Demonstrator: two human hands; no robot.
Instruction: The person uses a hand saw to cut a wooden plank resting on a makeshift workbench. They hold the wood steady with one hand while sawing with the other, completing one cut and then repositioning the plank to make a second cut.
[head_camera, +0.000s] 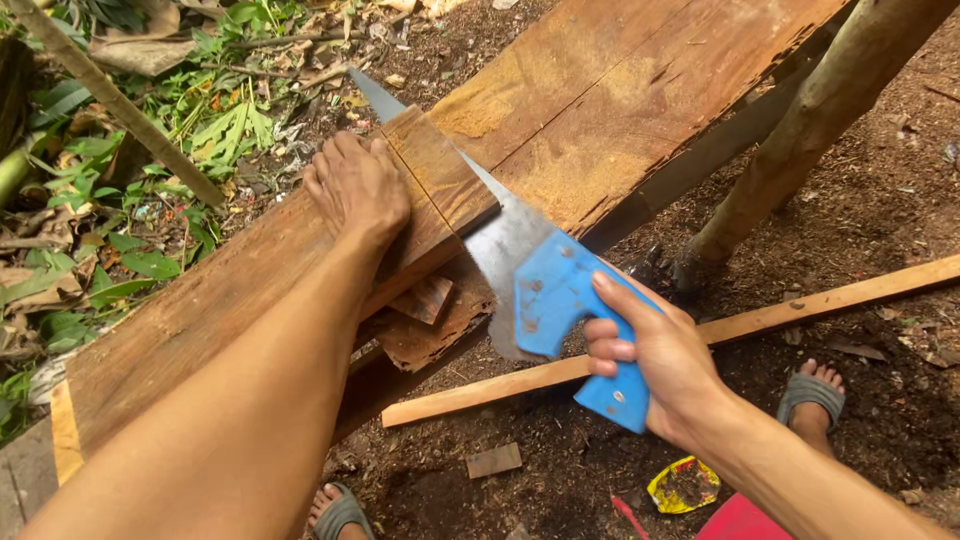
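Greenery and dry leaves (120, 230) fill the far left, w/ a thin grey stick (120, 105) leaning diagonally across them. Next comes the long brown plank (200, 310), running from bottom left up to top right, raised off the ground. Left hand (358, 188) lies flat on the plank's top, fingers spread open and pressed down, not wrapped round anything, just left of the cut line. Left forearm stretches back toward the camera along the plank.

Saw blade (505, 235) sits in a kerf across the plank, approx. at right angles to its length; blade tip (372, 95) sticks out past the far edge. Broken, splintered bits of wood (425, 325) hang under the plank's near edge below the cut. Right of that, the blue saw handle (570, 320) is gripped by the right hand (655, 365), fingers closed through the handle opening, index finger laid along the blue side.

Below, on dark soil: a thin pale batten (800, 305) lying at a shallow slant, a small wood offcut (494, 460), a yellow wrapper (684, 484) and sth red (740, 520) at the bottom edge. Two feet in grey sandals, one at bottom centre (340, 512), one on the right (812, 392). Upper right, a rough round pole (810, 130) slants down to the ground beside the plank's end.
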